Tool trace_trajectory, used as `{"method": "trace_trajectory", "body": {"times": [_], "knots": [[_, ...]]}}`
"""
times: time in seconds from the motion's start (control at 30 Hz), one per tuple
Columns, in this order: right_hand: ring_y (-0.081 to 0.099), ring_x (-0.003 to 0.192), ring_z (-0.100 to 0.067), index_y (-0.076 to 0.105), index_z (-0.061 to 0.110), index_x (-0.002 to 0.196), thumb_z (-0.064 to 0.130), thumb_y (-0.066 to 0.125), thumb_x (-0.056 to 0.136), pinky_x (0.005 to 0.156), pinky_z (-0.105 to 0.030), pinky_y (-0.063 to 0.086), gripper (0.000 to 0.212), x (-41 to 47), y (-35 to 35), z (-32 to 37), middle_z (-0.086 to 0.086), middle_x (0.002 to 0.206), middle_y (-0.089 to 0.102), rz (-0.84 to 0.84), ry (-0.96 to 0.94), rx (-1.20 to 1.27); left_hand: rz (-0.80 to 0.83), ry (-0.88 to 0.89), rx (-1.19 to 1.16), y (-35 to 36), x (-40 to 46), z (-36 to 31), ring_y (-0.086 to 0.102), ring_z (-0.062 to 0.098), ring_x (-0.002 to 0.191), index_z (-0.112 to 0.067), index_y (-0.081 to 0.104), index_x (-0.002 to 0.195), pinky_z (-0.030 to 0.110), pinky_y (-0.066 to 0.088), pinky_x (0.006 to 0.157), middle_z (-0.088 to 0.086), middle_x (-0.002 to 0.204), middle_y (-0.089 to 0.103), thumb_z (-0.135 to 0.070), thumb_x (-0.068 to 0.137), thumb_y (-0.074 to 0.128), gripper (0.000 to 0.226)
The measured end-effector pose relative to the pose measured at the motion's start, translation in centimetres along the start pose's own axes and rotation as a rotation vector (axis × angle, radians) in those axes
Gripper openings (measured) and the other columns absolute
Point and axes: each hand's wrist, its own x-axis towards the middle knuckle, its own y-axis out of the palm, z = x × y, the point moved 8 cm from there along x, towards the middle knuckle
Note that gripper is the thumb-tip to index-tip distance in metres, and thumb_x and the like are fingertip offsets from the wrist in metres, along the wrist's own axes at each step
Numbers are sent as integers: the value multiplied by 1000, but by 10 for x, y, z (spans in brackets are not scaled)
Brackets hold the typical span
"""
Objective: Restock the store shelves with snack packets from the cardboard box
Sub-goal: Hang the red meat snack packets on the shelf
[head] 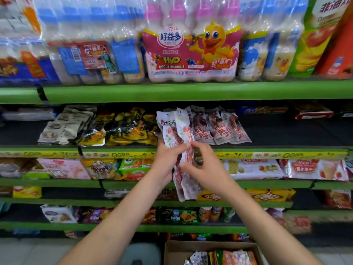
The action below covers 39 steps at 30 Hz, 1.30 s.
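Your left hand (168, 159) gripped a bunch of long white-and-red packets (182, 150) from the left side, thumb across their front. Your right hand (202, 167) pinched the same bunch from the right, fingers curled on its edge. The bunch stood upright in front of the second shelf (267, 150), its top overlapping the stock there and its lower end hanging over the shelves below.

Surroundings:
- Matching packets (219, 127) lay in a leaning row on the second shelf, just right of the held bunch.
- Yellow-and-black packets (126, 129) lay to the left of the bunch, with pale packets (65, 127) further left.
- The right part of that shelf was dark and bare towards the back.
- Shrink-wrapped bottle packs (191, 46) stood on the top shelf.
- Biscuit packs (254, 168) filled the third shelf; your hands and the bunch covered its middle.

Limits of view:
- The frame edges were blurred, and labels there could not be read.
- The number of packets in the bunch could not be told.
- The box (172, 251) was cut off by the bottom edge.

Containers: the box sat on the floor below your right arm, holding white and orange packets (225, 258) standing on edge. A grey stool (141, 253) stood just left of it.
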Motion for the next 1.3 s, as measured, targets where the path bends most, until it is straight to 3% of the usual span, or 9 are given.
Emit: {"method": "trace_trajectory", "body": {"times": [0.07, 0.2, 0.3, 0.4, 0.6, 0.8, 0.93, 1.13, 1.3], "knots": [[39, 120, 4, 27, 34, 152, 66, 60, 81, 99, -24, 37, 85, -7, 12, 1, 25, 132, 36, 26, 34, 32, -3, 25, 36, 0, -1, 0, 70, 20, 111, -18, 55, 136, 47, 54, 100, 1, 121, 73, -15, 85, 79, 56], [57, 103, 9, 44, 58, 120, 34, 68, 84, 85, -15, 47, 50, -11, 16, -2, 35, 107, 54, 39, 111, 188, 41, -37, -8, -1, -6, 10, 73, 24, 103, -17, 56, 132, 40, 60, 85, 5, 111, 76, -13, 93, 66, 41], [65, 100, -1, 47, 37, 138, 13, 67, 85, 93, -36, 55, 62, -11, 17, -10, 18, 111, 66, 32, 177, 304, 135, -98, -43, 2, -11, 14, 75, 29, 93, -11, 54, 130, 37, 60, 71, 14, 105, 76, 2, 83, 54, 49], [70, 98, -9, 58, 33, 123, 4, 62, 89, 91, -41, 56, 45, -18, 13, -24, 11, 106, 74, -2, 251, 446, 187, -138, -30, 0, -14, 13, 76, 27, 85, -6, 52, 129, 37, 61, 65, 14, 99, 77, 6, 79, 53, 51], [70, 108, -31, 65, 18, 122, 3, 54, 98, 92, -48, 54, 30, -34, 12, -49, -9, 116, 74, 38, 408, 940, 221, -140, 6, -15, -13, 19, 73, 35, 98, -11, 69, 114, 47, 62, 77, 20, 112, 74, -2, 89, 60, 28], [70, 104, -32, 64, 14, 123, 6, 56, 97, 91, -50, 55, 28, -42, 7, -63, -16, 119, 71, -8, 422, 1028, 227, -67, 46, -12, -17, 17, 74, 27, 101, -20, 67, 119, 38, 62, 74, 8, 114, 76, -14, 99, 59, 22], [65, 115, -32, 62, 15, 130, 8, 65, 87, 105, -51, 47, 43, -46, 2, -74, -10, 122, 71, -88, 452, 1035, 181, 35, 137, -12, -18, 10, 74, 17, 101, -27, 60, 124, 28, 61, 73, -5, 111, 77, -21, 102, 57, 24], [73, 99, -25, 56, 10, 136, 2, 57, 95, 71, -32, 59, 42, -51, 2, -75, -12, 123, 71, -57, 464, 1065, 165, 92, 163, -10, -17, 11, 69, 13, 113, -45, 60, 117, 36, 58, 90, -12, 121, 72, -26, 100, 58, 25], [66, 115, -28, 50, 11, 144, 3, 62, 92, 91, -40, 54, 54, -55, -4, -84, -10, 132, 66, -102, 504, 1063, 161, 107, 184, -9, -15, 17, 70, 12, 111, -32, 57, 132, 37, 58, 93, -11, 120, 73, -24, 99, 62, 34]]}}
